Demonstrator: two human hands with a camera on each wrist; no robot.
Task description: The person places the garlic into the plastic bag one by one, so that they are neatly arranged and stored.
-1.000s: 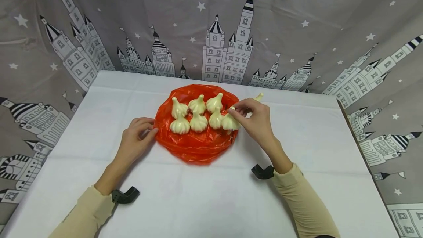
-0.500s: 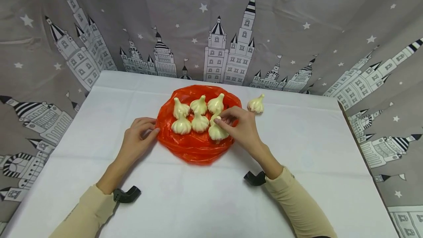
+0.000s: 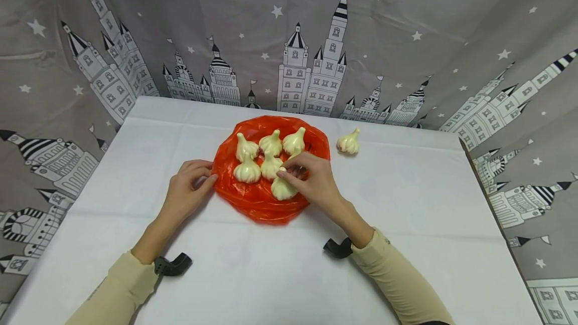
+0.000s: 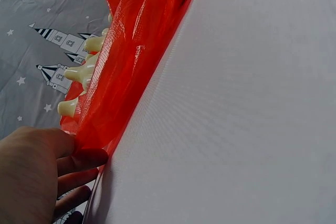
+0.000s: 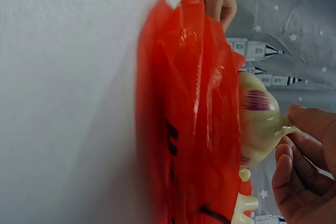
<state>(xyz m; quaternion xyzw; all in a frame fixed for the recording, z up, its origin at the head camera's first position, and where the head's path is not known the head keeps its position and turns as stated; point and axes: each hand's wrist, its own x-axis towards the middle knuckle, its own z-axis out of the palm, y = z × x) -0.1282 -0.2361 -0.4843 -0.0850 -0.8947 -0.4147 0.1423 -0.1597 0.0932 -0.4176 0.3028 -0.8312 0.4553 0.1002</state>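
Observation:
A red plastic bag [image 3: 257, 208], its rim spread into a round shape, lies on the white-covered table. Several pale garlic bulbs [image 3: 247, 170] stand inside it in two rows, necks upward. My right hand [image 3: 318, 182] pinches one more garlic bulb [image 3: 283, 189] by its neck, close over the near right part of the bag. In the right wrist view this bulb [image 5: 260, 121] shows purple streaks and sits partly behind the bag's wall. At the bag's left edge, my left hand [image 3: 185, 187] pinches the red plastic between thumb and fingers.
A single garlic bulb [image 3: 348, 142] lies on the table [image 3: 420, 179] to the right of the bag, near the back edge. Behind the table hangs a grey cloth [image 3: 217, 9] printed with castles and stars.
My right hand has carried its garlic bulb from the bag's right edge leftward and nearer, over the bag. The lone bulb at the right is now uncovered. My left hand stays in place.

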